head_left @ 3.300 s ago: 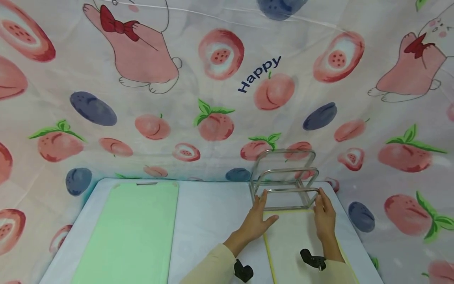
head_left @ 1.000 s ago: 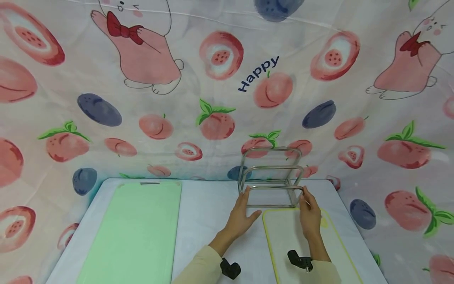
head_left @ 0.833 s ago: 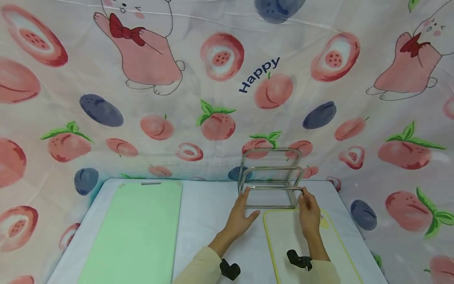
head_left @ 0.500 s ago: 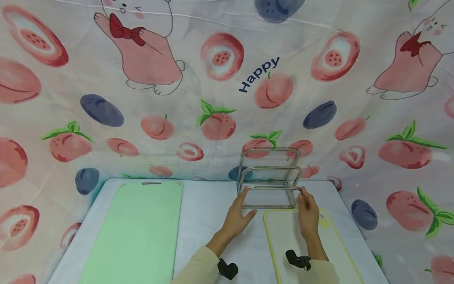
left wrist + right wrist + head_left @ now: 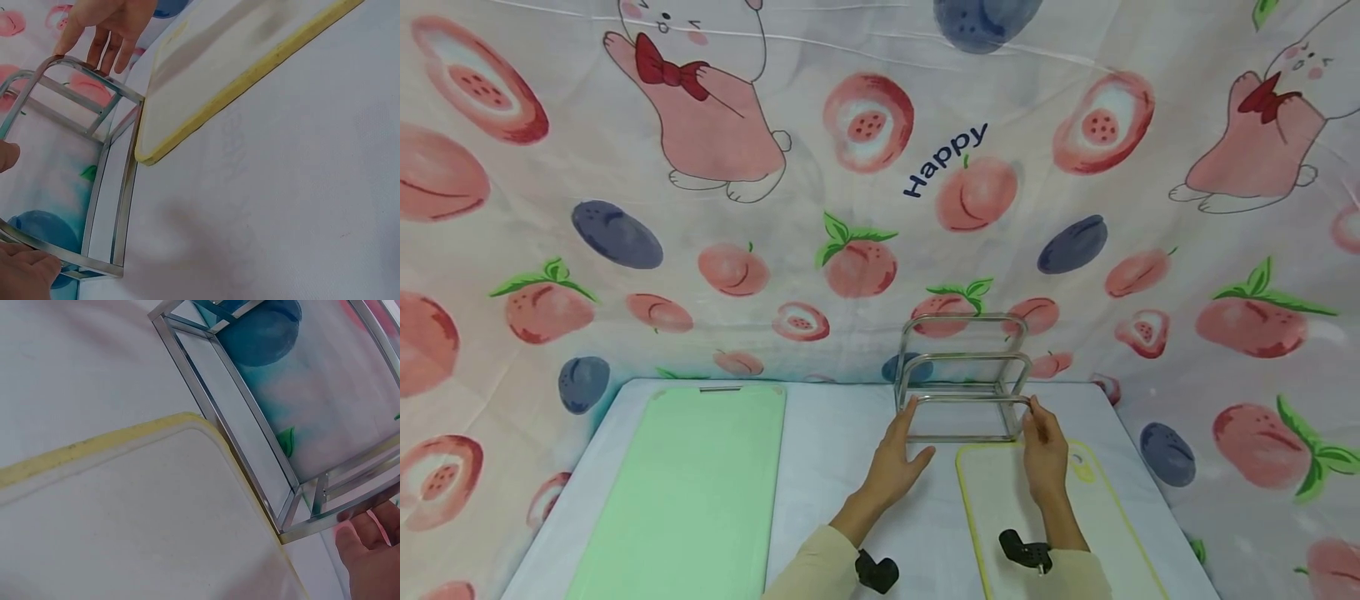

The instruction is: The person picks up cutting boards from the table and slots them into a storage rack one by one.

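A silver metal rack [image 5: 965, 438] with three upright loops stands near the table's back edge. My left hand [image 5: 883, 471] rests straight fingers against its left side, the thumb spread away. At the opposite side, my right hand [image 5: 1047, 454] presses its fingertips on the front loop's end. In the right wrist view, the fingers [image 5: 369, 534] touch the rail from outside; its thumb is hard to make out. A white cutting board [image 5: 1011, 492] with a yellow rim lies flat just in front, its far edge close to the rack's base [image 5: 250, 481].
A pale green cutting board [image 5: 677, 492] lies flat on the left of the white table [image 5: 842, 433]. A fruit-patterned cloth [image 5: 805, 125] hangs directly behind the table, close to the rack.
Both hands have moved the rack to the left along the back of the table. More of the yellow-rimmed board's right part now shows, including its hanging hole. The green board stays in place.
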{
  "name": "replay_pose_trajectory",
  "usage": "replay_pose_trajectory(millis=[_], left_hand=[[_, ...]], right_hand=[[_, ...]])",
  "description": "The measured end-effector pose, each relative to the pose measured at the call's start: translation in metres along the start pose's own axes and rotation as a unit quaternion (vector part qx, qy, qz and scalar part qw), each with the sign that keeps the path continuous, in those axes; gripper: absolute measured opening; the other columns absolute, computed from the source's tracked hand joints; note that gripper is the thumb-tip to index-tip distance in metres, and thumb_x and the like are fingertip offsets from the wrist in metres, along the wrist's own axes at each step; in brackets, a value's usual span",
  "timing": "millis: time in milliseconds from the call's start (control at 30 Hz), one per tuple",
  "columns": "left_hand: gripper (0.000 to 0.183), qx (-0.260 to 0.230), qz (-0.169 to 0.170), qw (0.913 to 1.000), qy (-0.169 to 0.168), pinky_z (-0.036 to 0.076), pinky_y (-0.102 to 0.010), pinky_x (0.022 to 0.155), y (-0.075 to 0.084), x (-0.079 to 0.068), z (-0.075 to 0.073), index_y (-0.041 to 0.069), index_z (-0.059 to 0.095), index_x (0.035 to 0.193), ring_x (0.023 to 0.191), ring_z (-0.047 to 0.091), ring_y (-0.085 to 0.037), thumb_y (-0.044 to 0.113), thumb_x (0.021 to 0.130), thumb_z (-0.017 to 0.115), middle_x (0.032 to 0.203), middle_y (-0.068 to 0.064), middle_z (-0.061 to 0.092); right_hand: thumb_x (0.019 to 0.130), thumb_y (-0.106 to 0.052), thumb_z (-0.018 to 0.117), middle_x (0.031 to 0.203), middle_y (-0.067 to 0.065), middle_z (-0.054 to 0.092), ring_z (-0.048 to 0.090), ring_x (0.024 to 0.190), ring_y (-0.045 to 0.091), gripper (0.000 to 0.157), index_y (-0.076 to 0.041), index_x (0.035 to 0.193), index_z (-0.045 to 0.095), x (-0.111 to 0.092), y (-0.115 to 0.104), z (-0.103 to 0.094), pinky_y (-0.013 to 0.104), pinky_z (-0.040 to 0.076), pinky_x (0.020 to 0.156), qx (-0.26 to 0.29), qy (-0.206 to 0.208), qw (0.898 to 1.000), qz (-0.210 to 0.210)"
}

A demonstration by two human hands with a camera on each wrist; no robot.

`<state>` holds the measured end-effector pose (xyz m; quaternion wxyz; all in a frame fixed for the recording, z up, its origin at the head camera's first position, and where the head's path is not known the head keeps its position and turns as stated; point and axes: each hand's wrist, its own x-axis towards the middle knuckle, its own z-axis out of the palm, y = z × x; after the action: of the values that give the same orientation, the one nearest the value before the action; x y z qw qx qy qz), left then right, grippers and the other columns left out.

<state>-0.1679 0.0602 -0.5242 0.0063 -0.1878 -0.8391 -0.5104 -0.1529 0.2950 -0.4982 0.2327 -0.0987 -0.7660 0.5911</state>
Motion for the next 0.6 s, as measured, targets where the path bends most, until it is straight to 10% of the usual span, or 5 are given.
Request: replay_pose_trajectory(millis=[600], left_hand=[[0.084,0.029,0.014,0.9994,0.01,0.036,-0.052,0.103,-0.011,-0.004,-0.012,0.019,0.012,0.155,0.134,0.035,-0.036,0.021,0.091,0.066,0.152,-0.017,0.029]], right_hand=[[0.101,-0.016,0.05,0.14,0.01,0.049,0.045,0.101,0.006,0.038,-0.006,0.138,0.05,0.0,0.021,0.014,0.014,0.036,0.077,-0.002,-0.008,1.0,0.006]])
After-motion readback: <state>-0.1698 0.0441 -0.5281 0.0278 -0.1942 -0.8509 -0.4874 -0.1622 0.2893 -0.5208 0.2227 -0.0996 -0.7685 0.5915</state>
